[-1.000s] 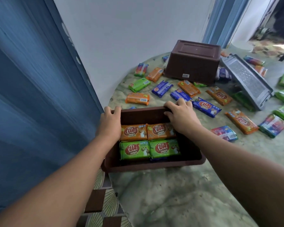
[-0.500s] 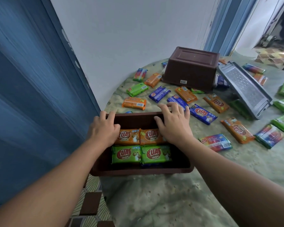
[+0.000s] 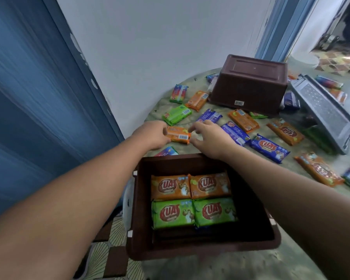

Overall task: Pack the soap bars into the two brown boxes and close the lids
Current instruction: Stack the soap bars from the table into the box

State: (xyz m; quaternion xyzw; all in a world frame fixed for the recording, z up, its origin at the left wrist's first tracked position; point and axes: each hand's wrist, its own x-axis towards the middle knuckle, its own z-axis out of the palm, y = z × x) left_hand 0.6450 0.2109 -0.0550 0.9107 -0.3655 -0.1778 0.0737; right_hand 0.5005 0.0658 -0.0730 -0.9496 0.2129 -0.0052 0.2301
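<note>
An open brown box (image 3: 251, 235) sits at the table's near edge, holding two orange and two green soap bars on top. Beyond its far rim, my left hand (image 3: 152, 136) grips the left end of an orange soap bar (image 3: 179, 135) lying on the table. My right hand (image 3: 208, 137) hovers at that bar's right end with fingers curled, thumb near its corner; contact is unclear. A second brown box (image 3: 249, 83) stands upside down at the back. Loose orange, blue, green and multicolour soap bars lie scattered around, among them a blue bar (image 3: 270, 148).
A grey lid (image 3: 327, 112) leans tilted at the right, over some bars. A multicolour bar (image 3: 167, 152) lies just behind the near box. The round table (image 3: 220, 267) meets a white wall; a blue door stands left. Patterned floor tiles show below left.
Both hands have left the box's far rim and reached forward to the orange bar behind it. The box now lies closer to me in view.
</note>
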